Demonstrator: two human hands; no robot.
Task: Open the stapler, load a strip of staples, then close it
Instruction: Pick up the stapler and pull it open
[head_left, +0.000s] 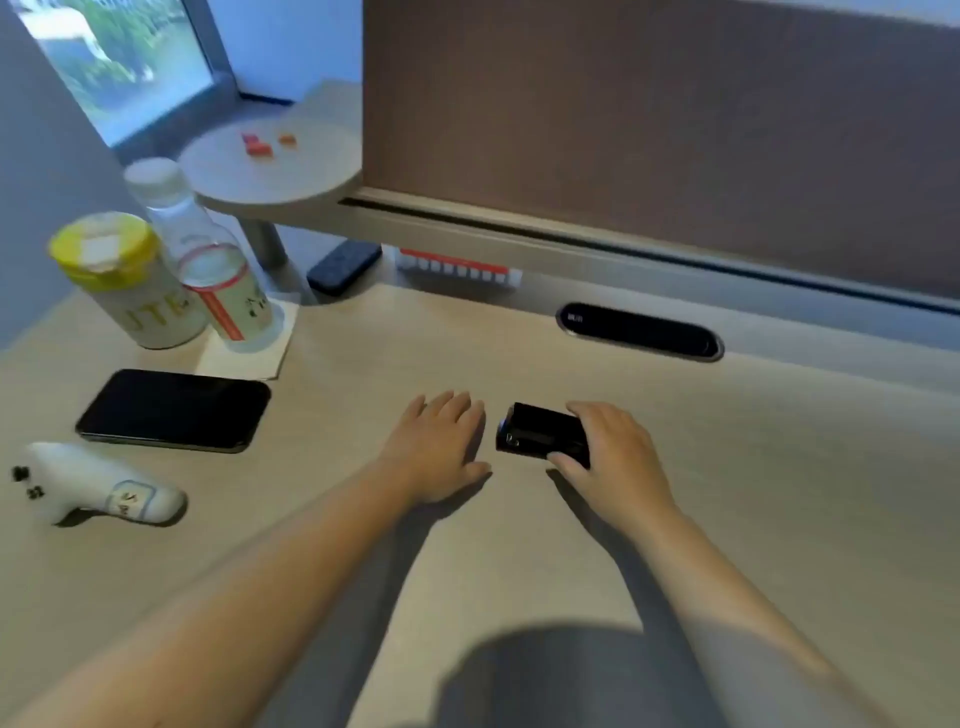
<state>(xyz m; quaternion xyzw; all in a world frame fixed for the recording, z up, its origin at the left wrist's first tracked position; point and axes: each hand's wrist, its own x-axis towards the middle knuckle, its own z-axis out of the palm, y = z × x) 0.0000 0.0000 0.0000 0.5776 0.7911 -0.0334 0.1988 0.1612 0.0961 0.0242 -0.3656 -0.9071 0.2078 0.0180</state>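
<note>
A small black stapler (535, 434) lies closed on the light wooden desk (753, 467), in the middle of the view. My right hand (615, 452) rests over its right end, fingers on top and thumb at its near side, gripping it. My left hand (439, 444) lies flat on the desk just left of the stapler, palm down, fingers together, holding nothing and apart from the stapler. No strip of staples shows in view.
A black phone (174, 410) lies at the left, a white controller (98, 486) nearer me. A yellow-lidded can (127, 280) and a clear bottle (208, 260) stand at the back left on a napkin. A cable slot (639, 332) and a brown partition (649, 114) lie behind.
</note>
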